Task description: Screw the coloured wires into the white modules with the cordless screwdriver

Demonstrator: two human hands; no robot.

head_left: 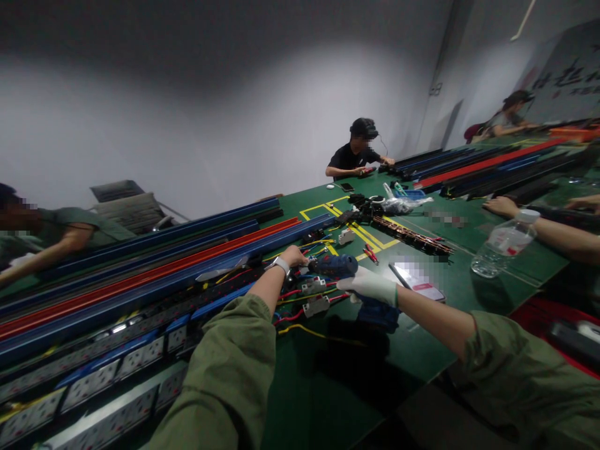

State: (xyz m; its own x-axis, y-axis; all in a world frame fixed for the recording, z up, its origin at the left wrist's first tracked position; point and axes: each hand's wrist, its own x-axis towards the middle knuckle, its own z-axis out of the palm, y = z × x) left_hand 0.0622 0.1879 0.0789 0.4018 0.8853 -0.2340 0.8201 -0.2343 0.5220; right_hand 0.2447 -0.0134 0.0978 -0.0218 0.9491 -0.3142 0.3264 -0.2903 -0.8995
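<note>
My right hand (372,287), in a white glove, is wrapped round the grip of a dark blue cordless screwdriver (334,265), whose nose points left. My left hand (294,256), bare and with a watch (281,265) on the wrist, is closed close to the tool's tip. What its fingers hold is hidden or too small to make out. Just below both hands lie two grey connector blocks (316,305) with red and yellow wires, by the end of a row of power strips (140,358).
Long blue and orange rails (140,262) lie across the left of the green table (300,387). To the right are a phone (417,281), a bundle of copper-coloured strips (412,237) and a water bottle (506,244). Several co-workers sit around the table, one person (354,156) opposite.
</note>
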